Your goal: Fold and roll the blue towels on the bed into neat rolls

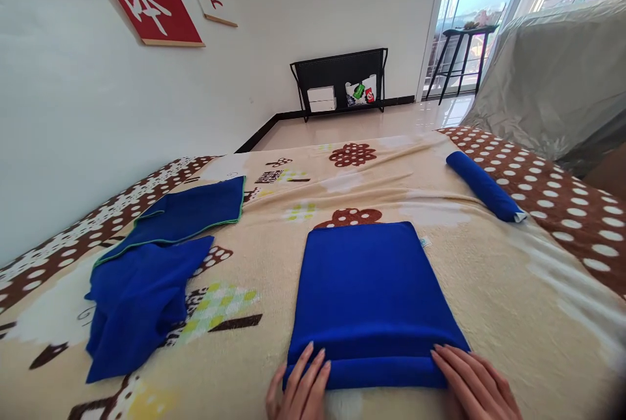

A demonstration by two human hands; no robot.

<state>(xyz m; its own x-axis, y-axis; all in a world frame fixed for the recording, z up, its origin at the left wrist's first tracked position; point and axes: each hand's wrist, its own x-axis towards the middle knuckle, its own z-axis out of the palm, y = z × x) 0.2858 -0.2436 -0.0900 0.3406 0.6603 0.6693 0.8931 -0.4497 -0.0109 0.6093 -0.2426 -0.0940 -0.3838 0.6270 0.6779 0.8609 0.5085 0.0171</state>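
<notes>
A blue cloth, folded into a flat rectangle, lies in front of me on the patterned blanket. Its near edge is turned over into a narrow fold or the start of a roll. My left hand rests on the left end of that fold, fingers stretched out over it and the thumb off to the side. At the right end, my right hand lies with its fingers extended on the cloth; its thumb is hidden. A rolled blue cloth sits farther off to the right.
To the left are a crumpled blue cloth and a blue cloth with green edging. The cream blanket has a brown dotted border. Beyond stand a black rack, a stool and covered furniture.
</notes>
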